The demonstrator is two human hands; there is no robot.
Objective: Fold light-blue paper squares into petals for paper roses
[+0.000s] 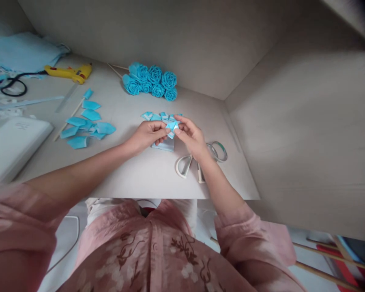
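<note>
The left hand (148, 136) and right hand (193, 138) pinch a small blue piece (172, 126) between them, neither nearer, its long axis unclear.

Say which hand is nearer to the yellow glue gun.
Left. The left hand is right of the glue gun and closer to the table's near edge, pinching a blue piece; the right hand, holding it too, is farther right.
</note>
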